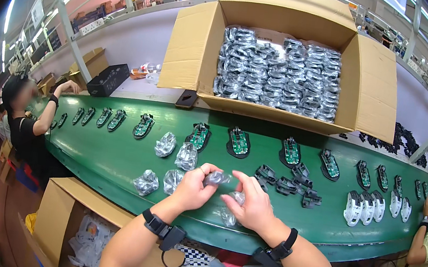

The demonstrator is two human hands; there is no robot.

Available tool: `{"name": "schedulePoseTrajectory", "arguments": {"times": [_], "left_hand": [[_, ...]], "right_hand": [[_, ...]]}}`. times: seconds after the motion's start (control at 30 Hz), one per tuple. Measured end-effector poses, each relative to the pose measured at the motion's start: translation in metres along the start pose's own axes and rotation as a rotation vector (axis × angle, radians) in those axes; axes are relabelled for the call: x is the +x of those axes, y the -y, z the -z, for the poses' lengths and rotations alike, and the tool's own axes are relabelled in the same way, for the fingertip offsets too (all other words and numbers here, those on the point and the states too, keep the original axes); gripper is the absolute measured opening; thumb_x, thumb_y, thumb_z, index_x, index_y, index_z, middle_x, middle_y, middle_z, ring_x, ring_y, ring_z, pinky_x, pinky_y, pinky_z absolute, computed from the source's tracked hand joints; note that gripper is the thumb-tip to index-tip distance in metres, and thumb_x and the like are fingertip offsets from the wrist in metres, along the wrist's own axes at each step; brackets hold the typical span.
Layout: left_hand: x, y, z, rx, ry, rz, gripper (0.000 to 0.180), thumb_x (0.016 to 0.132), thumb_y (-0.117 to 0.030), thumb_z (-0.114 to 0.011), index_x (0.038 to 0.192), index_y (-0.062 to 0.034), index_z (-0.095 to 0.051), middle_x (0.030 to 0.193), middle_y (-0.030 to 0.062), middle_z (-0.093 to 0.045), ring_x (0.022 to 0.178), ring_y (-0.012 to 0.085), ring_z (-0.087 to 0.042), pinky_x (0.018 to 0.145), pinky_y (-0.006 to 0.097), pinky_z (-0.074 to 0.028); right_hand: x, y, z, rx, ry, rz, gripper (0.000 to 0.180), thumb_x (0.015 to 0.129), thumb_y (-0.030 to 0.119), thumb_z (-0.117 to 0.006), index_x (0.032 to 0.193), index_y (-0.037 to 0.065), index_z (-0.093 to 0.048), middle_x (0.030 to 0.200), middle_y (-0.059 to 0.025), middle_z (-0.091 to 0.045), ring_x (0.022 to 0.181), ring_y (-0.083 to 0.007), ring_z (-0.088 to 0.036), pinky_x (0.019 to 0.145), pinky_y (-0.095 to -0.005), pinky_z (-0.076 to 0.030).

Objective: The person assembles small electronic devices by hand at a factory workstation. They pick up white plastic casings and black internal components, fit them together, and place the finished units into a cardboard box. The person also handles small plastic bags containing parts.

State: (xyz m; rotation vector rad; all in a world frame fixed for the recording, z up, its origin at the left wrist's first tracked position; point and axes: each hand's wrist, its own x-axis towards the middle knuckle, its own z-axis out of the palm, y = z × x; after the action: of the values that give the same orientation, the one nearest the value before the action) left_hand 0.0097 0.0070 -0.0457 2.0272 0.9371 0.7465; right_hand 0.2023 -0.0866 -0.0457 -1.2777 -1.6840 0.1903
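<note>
Over the green conveyor belt (114,150), my left hand (193,189) pinches a small dark part in clear plastic (217,178) between thumb and fingers. Close beside it, my right hand (255,206) is curved with thumb and index finger apart, and no object shows between them. Partly hidden under the right hand lies another plastic-wrapped part (229,216). Several more wrapped parts (146,182) lie on the belt by my left hand. Past my right hand sits a loose group of black plastic parts (286,186). Mouse-shaped black bases with green circuit boards (238,141) form a row along the belt.
An open cardboard box (281,115) full of wrapped parts stands behind the belt. White shells (353,208) stand at the right. Another carton (54,215) with plastic bags is below left. Co-workers (28,125) sit on both sides. A dark phone-like slab (186,99) lies by the box.
</note>
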Motion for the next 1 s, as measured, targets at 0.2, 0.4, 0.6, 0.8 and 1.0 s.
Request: {"name": "schedulePoseTrajectory", "arguments": {"times": [0.2, 0.4, 0.6, 0.8, 1.0], "left_hand": [[-0.015, -0.009, -0.012, -0.541, 0.203, -0.045, 0.046, 0.097, -0.005, -0.068, 0.138, -0.0038, -0.047, 0.112, 0.0004, -0.058, 0.101, 0.0082, -0.056, 0.089, 0.025, -0.048], [-0.010, 0.009, 0.000, -0.832, 0.173, -0.038, 0.045, 0.094, -0.009, -0.074, 0.131, -0.0048, -0.049, 0.119, 0.0043, -0.060, 0.105, 0.0101, -0.059, 0.089, 0.028, -0.051], [-0.008, 0.010, 0.010, -0.492, -0.067, -0.059, 0.019, 0.096, -0.004, -0.071, 0.114, 0.0022, -0.069, 0.100, 0.0037, -0.070, 0.086, 0.0096, -0.063, 0.079, 0.027, -0.053], [-0.003, 0.006, 0.011, 0.017, -0.351, -0.336, 0.019, 0.089, -0.005, -0.075, 0.108, -0.0027, -0.079, 0.108, 0.0156, -0.075, 0.091, 0.0217, -0.071, 0.083, 0.034, -0.056], [-0.001, -0.027, 0.018, 0.702, -0.595, -0.644, 0.029, 0.079, -0.006, -0.080, 0.108, -0.0106, -0.080, 0.103, 0.0172, -0.073, 0.091, 0.0310, -0.069, 0.081, 0.039, -0.056]], "right_hand": [[0.001, -0.022, 0.002, 0.359, 0.028, -0.070, 0.014, 0.090, 0.008, -0.076, 0.102, 0.001, -0.076, 0.094, -0.0126, -0.075, 0.082, -0.0211, -0.072, 0.075, -0.0323, -0.056], [0.003, -0.028, 0.004, 0.284, -0.083, -0.170, 0.016, 0.089, 0.010, -0.079, 0.103, 0.002, -0.077, 0.087, -0.0117, -0.075, 0.076, -0.0198, -0.072, 0.070, -0.0311, -0.055], [0.008, -0.042, 0.008, 0.322, -0.205, -0.165, 0.014, 0.087, 0.004, -0.079, 0.101, 0.002, -0.078, 0.090, -0.0123, -0.074, 0.078, -0.0190, -0.070, 0.072, -0.0295, -0.055], [0.013, -0.029, 0.017, 0.041, -0.292, 0.086, 0.017, 0.083, 0.000, -0.078, 0.100, 0.004, -0.078, 0.088, -0.0096, -0.065, 0.071, -0.0214, -0.064, 0.064, -0.0308, -0.053], [0.012, -0.020, 0.026, -0.031, -0.343, 0.164, 0.018, 0.081, -0.001, -0.079, 0.099, 0.004, -0.078, 0.087, -0.0099, -0.063, 0.070, -0.0211, -0.063, 0.061, -0.0314, -0.052]]}}
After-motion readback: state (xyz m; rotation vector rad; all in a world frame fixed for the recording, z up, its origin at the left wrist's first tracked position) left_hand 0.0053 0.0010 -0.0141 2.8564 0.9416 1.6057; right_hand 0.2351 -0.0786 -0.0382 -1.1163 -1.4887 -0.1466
